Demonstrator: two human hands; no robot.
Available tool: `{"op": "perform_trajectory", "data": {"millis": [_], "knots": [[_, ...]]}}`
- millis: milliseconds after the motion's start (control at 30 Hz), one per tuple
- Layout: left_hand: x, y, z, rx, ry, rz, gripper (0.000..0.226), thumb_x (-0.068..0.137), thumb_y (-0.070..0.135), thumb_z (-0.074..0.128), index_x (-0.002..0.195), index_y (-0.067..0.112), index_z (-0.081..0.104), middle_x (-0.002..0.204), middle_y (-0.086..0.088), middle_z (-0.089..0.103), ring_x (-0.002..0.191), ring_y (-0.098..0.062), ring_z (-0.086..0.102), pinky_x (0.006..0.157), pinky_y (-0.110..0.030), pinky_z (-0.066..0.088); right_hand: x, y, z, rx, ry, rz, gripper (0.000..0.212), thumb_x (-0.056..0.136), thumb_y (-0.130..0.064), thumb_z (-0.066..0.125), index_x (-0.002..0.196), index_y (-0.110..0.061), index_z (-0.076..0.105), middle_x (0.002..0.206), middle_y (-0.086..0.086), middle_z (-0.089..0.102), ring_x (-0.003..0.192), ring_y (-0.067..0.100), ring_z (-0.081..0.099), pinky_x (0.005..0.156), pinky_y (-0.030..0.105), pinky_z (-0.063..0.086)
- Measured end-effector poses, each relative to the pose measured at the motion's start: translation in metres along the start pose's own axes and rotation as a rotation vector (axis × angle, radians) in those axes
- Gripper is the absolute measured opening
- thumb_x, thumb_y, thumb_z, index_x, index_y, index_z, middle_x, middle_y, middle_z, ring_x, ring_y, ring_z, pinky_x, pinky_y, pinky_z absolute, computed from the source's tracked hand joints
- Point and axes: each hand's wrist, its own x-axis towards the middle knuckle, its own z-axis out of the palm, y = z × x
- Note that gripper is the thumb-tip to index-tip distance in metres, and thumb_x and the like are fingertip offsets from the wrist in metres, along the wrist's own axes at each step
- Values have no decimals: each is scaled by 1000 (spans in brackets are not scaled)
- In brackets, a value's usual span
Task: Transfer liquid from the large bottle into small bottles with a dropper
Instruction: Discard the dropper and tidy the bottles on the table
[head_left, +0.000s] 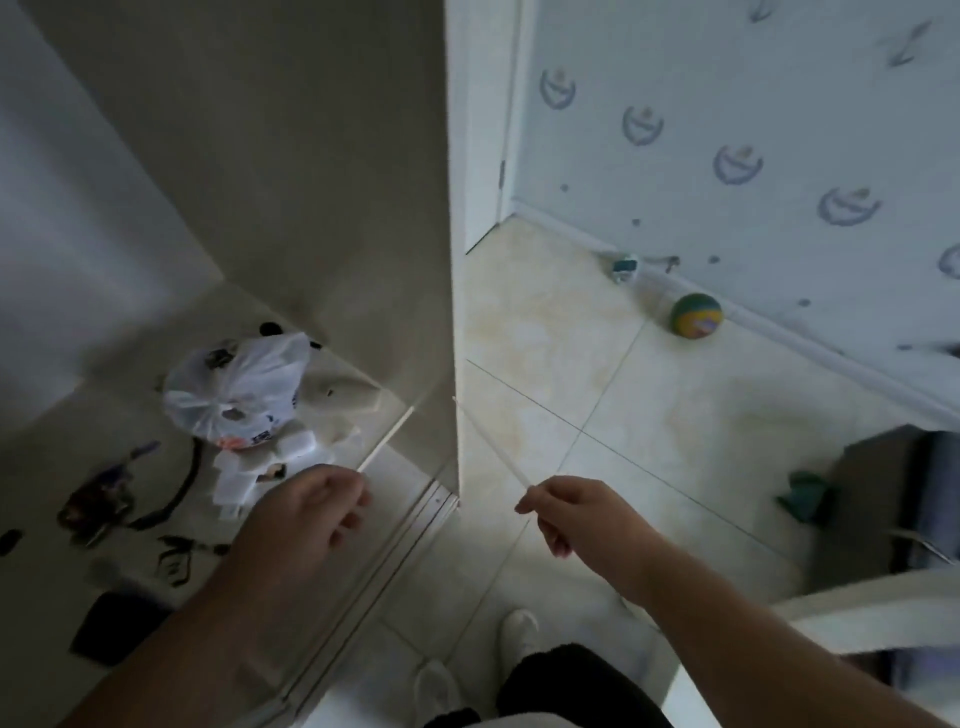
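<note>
Head view, looking down at two bare arms over a pale tiled floor (597, 374). Left hand (306, 512) near 7 o'clock, fingers curled, pinching the low end of a thin pale stick, maybe a dropper (387, 439), pointing up toward 1 o'clock. Right hand (569, 514) near 5 o'clock, fingers curled too, pinching a second thin dropper (491, 441), slanting up toward 11 o'clock. Tops of both sticks leaning in toward each other but staying apart, on either side of a white wall edge (456, 260) down the middle. Both sticks too blurry to see any liquid inside. No big or small bottle to be made out. At 9 o'clock, a tied white plastic bag (239, 389) on a light shelf (67, 467), with white paper bits (249, 473) just beside it and dark, blurry little things nearby. At 2 o'clock, a green and yellow ball (696, 315) on the floor by a wall with blue prints (737, 104). At 6 o'clock, white shoes (517, 631) and dark trousers (566, 680).
</note>
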Motion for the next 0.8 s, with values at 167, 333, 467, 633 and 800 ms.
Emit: {"op": "perform_trajectory", "data": {"millis": [167,333,467,633,800], "knots": [[37,47,44,121,-148,122,24,84,57,56,90,40,72,92,10,76,77,-8,72,68,-32,55,-1,16,-52,59,156,65,25,96,-38,58,83,-30,78,59,-6,61,53,9,56,51,16,44],[69,85,95,168,-209,180,22,101,34,56,89,44,71,91,10,76,78,-7,72,68,-29,55,16,7,-114,149,272,79,28,98,-36,58,79,-28,77,57,-4,60,46,7,51,40,13,35],[95,124,144,171,-237,200,23,101,30,57,91,43,72,95,10,76,80,-9,73,69,-31,57,41,-5,-170,237,322,68,29,98,-34,59,76,-27,77,55,-4,58,45,10,51,41,14,36],[131,175,200,129,-243,203,25,81,55,55,91,41,73,96,8,76,80,-11,73,71,-35,59,68,-7,-232,363,358,102,30,93,-38,60,74,-23,78,57,-2,58,49,16,52,56,30,37],[175,208,234,62,-241,191,34,72,63,55,92,41,73,97,7,77,81,-13,74,70,-34,58,97,-7,-277,448,372,116,37,101,-28,59,71,-16,77,56,1,56,47,16,50,50,27,39]]}}
